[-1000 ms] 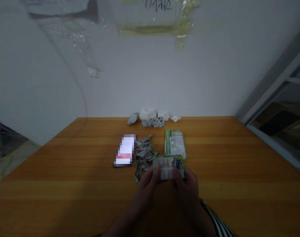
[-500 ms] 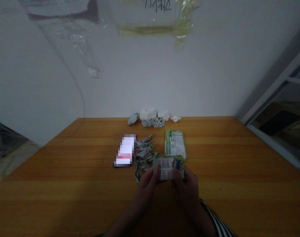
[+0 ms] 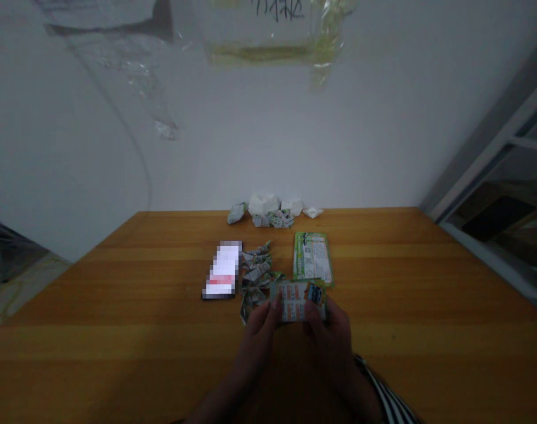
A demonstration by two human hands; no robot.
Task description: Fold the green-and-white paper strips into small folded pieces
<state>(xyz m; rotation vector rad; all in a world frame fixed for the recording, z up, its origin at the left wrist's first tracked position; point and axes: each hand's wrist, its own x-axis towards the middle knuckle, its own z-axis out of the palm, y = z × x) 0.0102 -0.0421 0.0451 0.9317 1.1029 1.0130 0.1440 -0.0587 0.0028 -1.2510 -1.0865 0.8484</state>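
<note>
A printed paper [image 3: 294, 301] was held by both hands to the right of the phone [image 3: 223, 270] and slightly nearer the wearer. Its left end was pinched by the left hand [image 3: 257, 333], and its right end by the right hand [image 3: 332, 333]; both grips were closed, with the thumbs pressed on the printed face and the other fingers mostly hidden. Whether the paper was raised off the wooden table [image 3: 118, 318] could not be told. A striped sleeve [image 3: 385, 391] was worn on the right arm.

Just beside the phone, on its right, a row of folded paper strips [image 3: 257, 270] was seen, its near end partly covered by the left hand. Farther to the right of the phone, a green-and-white sheet [image 3: 313, 258] was laid flat, its near edge overlapped in view by the held paper. Beyond the phone, toward the wall [image 3: 259, 135], crumpled white papers [image 3: 264, 204] and crumpled printed papers [image 3: 281, 219] were clustered. The phone's lit screen was blurred by coarse blocks.
</note>
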